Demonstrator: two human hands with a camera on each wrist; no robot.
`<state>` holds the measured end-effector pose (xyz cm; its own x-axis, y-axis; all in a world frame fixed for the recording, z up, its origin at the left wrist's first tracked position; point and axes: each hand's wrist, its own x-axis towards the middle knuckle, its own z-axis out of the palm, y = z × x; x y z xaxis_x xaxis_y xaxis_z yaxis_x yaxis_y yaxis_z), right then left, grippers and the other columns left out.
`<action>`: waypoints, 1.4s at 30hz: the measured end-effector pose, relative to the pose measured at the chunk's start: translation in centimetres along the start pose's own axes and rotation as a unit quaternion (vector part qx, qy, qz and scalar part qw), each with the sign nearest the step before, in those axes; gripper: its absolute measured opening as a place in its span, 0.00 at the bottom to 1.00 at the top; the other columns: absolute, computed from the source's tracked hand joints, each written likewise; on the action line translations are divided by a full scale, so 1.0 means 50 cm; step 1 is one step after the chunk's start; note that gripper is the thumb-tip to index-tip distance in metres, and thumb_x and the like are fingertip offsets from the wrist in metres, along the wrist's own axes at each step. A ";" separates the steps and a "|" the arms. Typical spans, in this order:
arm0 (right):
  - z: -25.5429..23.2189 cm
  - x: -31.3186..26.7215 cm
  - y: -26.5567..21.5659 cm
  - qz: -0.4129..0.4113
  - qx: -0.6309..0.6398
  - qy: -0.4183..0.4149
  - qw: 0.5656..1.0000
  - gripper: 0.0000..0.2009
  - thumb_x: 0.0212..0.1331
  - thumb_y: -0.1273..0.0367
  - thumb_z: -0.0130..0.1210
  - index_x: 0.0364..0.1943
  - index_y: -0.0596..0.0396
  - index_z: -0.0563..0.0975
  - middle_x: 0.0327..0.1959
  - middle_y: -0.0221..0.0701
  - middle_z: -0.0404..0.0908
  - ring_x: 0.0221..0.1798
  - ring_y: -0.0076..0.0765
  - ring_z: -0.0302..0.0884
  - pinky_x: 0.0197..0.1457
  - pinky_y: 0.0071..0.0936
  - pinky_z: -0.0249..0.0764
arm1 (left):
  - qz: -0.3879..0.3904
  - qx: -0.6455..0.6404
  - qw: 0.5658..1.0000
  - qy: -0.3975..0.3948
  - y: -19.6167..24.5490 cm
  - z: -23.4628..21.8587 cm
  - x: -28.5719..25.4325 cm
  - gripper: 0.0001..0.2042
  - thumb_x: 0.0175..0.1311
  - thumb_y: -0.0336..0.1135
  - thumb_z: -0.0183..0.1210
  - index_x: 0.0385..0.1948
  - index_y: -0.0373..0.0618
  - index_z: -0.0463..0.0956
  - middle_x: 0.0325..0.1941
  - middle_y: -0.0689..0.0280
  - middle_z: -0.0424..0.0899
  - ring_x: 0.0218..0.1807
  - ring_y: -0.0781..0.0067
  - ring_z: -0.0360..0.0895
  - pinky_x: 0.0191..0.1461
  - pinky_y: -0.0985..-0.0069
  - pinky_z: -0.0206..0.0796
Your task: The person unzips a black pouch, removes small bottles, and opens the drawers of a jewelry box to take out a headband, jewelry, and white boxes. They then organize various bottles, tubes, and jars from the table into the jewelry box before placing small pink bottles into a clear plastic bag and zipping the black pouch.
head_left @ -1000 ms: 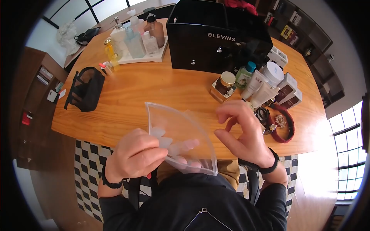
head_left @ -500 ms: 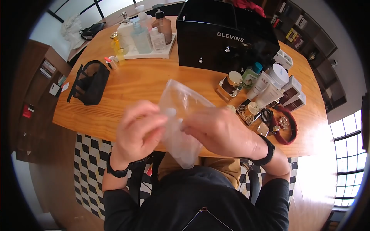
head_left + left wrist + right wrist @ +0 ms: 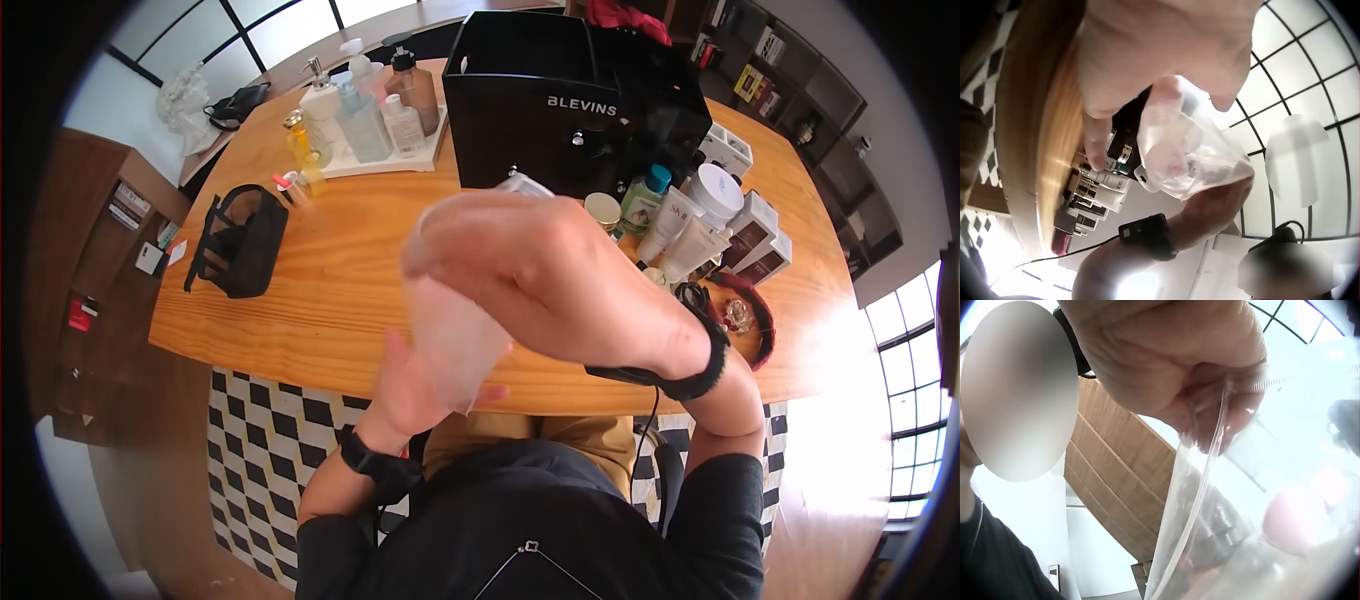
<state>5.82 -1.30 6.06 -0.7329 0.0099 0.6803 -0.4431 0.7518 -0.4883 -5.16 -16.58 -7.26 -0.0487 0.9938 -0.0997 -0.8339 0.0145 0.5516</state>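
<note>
A frosted, see-through plastic zip bag [image 3: 455,345] hangs upright over the front of the table. My right hand [image 3: 530,270] grips it near the top; the right wrist view shows curled fingers [image 3: 1210,419] pinching the plastic beside the ridged zip strip. Blurred pale and pink shapes show through the bag, too unclear to name. Below, my left hand [image 3: 405,390] is behind the bag, its fingers partly hidden by the plastic. In the left wrist view those fingers are spread and extended beside the bag [image 3: 1191,150].
A black BLEVINS organizer box [image 3: 520,130] stands at the back. Right of it are a green bottle [image 3: 645,200], tubes, jars and a dark red headband [image 3: 770,330]. A white tray [image 3: 425,155] of pump bottles is back left, with a black mesh pouch [image 3: 245,245] in front.
My right hand has come over from the right, taken the bag near its top and raised it. The left hand has let go of its side and dropped lower, behind the bag.
</note>
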 end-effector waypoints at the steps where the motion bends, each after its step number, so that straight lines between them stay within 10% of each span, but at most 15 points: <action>1: -0.022 -0.002 -0.021 0.013 0.016 -0.056 0.998 0.04 0.54 0.74 0.55 0.33 0.60 0.76 0.31 0.39 0.77 0.35 0.48 0.76 0.36 0.33 0.73 | 0.005 -0.009 1.000 -0.014 0.002 0.003 0.010 0.35 0.61 0.57 0.53 0.64 0.49 0.52 0.64 0.61 0.62 0.63 0.61 0.64 0.55 0.61 0.67; 6: -0.080 -0.038 -0.040 0.034 0.021 -0.147 0.988 0.11 0.59 0.66 0.57 0.38 0.62 0.77 0.33 0.38 0.78 0.35 0.42 0.78 0.39 0.28 0.75 | 0.050 -0.023 0.998 -0.039 0.007 0.012 0.041 0.40 0.57 0.57 0.56 0.67 0.53 0.47 0.67 0.63 0.60 0.64 0.60 0.63 0.48 0.61 0.71; 10: -0.117 -0.034 -0.044 0.288 0.138 -0.102 0.942 0.10 0.61 0.73 0.51 0.43 0.63 0.75 0.34 0.37 0.77 0.34 0.31 0.78 0.36 0.23 0.75 | 0.058 -0.018 0.997 -0.055 0.009 0.011 0.052 0.43 0.55 0.56 0.59 0.69 0.55 0.45 0.68 0.64 0.59 0.64 0.60 0.63 0.46 0.63 0.73; 14: -0.097 -0.042 0.012 0.027 -0.156 -0.098 0.983 0.14 0.52 0.81 0.50 0.45 0.61 0.75 0.41 0.40 0.78 0.32 0.42 0.78 0.33 0.25 0.75 | 0.070 0.013 0.994 -0.080 0.008 0.011 0.073 0.44 0.53 0.54 0.62 0.69 0.53 0.46 0.67 0.62 0.61 0.65 0.62 0.63 0.52 0.68 0.70; 22: -0.032 -0.069 0.037 0.084 -0.142 -0.212 0.963 0.10 0.50 0.77 0.56 0.39 0.57 0.77 0.38 0.39 0.77 0.38 0.50 0.76 0.39 0.36 0.75 | 0.111 0.096 0.981 -0.128 0.015 0.066 0.096 0.48 0.51 0.56 0.63 0.69 0.45 0.44 0.67 0.61 0.59 0.68 0.62 0.60 0.59 0.67 0.66; 24: -0.040 -0.070 0.029 0.068 -0.128 -0.185 0.972 0.10 0.49 0.77 0.57 0.38 0.57 0.77 0.36 0.39 0.76 0.38 0.49 0.75 0.38 0.35 0.75 | 0.146 0.405 0.899 -0.079 0.036 0.073 0.087 0.46 0.54 0.55 0.60 0.69 0.43 0.44 0.67 0.61 0.59 0.68 0.62 0.59 0.60 0.67 0.65; 26: -0.064 -0.070 0.007 0.071 -0.099 -0.132 0.984 0.11 0.47 0.78 0.59 0.37 0.58 0.77 0.35 0.38 0.76 0.38 0.47 0.75 0.37 0.32 0.75 | 0.137 0.359 0.922 -0.051 0.040 0.058 0.083 0.43 0.57 0.55 0.57 0.69 0.43 0.44 0.68 0.61 0.59 0.67 0.62 0.61 0.60 0.68 0.66; 28: -0.113 -0.059 -0.022 0.079 -0.084 -0.078 0.990 0.12 0.45 0.76 0.61 0.36 0.57 0.76 0.32 0.38 0.75 0.33 0.47 0.76 0.35 0.34 0.74 | 0.076 -0.052 0.995 -0.027 0.025 0.023 0.086 0.40 0.60 0.54 0.53 0.69 0.45 0.44 0.68 0.61 0.59 0.64 0.63 0.64 0.59 0.68 0.67; 33: -0.210 -0.110 -0.067 0.182 -0.153 -0.006 0.971 0.14 0.45 0.74 0.65 0.38 0.55 0.76 0.37 0.28 0.77 0.34 0.22 0.74 0.34 0.18 0.71 | 0.193 -0.025 0.969 -0.152 0.024 -0.064 0.088 0.38 0.64 0.57 0.49 0.70 0.52 0.42 0.66 0.63 0.61 0.60 0.64 0.66 0.56 0.66 0.67; 38: -0.198 -0.196 -0.036 0.203 -0.201 -0.097 0.953 0.09 0.47 0.72 0.61 0.33 0.54 0.75 0.31 0.34 0.77 0.34 0.44 0.77 0.37 0.33 0.73 | 0.179 0.013 0.980 -0.084 0.024 -0.052 0.070 0.35 0.63 0.57 0.50 0.69 0.61 0.45 0.53 0.66 0.73 0.56 0.64 0.69 0.61 0.56 0.63; 42: -0.179 -0.250 -0.017 0.249 -0.288 -0.180 0.907 0.11 0.46 0.71 0.61 0.35 0.52 0.76 0.32 0.32 0.76 0.35 0.42 0.77 0.35 0.33 0.72 | 0.166 0.021 0.984 -0.066 0.008 -0.055 0.068 0.39 0.61 0.58 0.53 0.69 0.55 0.44 0.54 0.63 0.73 0.56 0.65 0.70 0.54 0.65 0.67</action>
<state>19.97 3.83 2.84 -0.9353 0.3050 0.1795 0.2566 0.9337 -0.2498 -7.14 -13.51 -9.64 -0.2405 0.9501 0.1986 -0.7608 -0.3116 0.5693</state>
